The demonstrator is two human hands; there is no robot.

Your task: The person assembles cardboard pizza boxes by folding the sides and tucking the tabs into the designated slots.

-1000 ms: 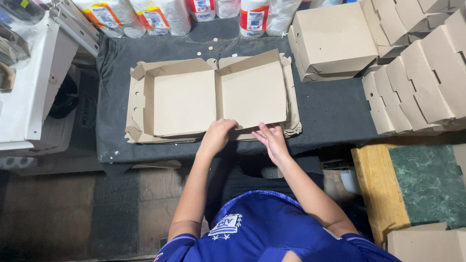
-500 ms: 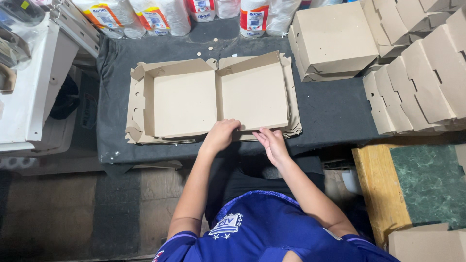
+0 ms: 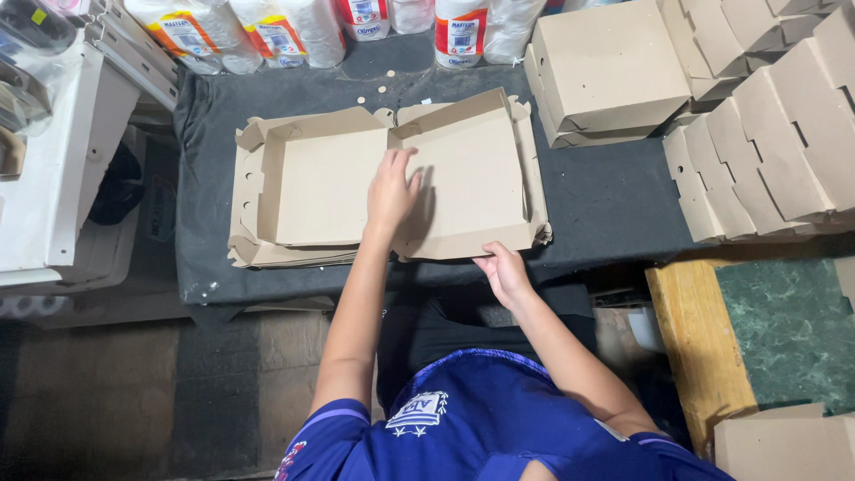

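Cardboard box (image 3: pixel 338 191) lies open on the dark table (image 3: pixel 606 200). Our left hand (image 3: pixel 392 191) presses flat inside, fingers spread (holding nothing). Our right hand (image 3: pixel 503 270) pinches the near flap; we should fold it up straight.

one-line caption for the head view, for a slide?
Left hand flat inside a half-folded cardboard box on a dark table, right hand at its near edge.

Brown cardboard box (image 3: pixel 392 174), unfolded open into two shallow square halves side by side, upper middle of the frame. Walls mostly folded up, sitting on a stack of flat blanks (image 3: pixel 245 245).
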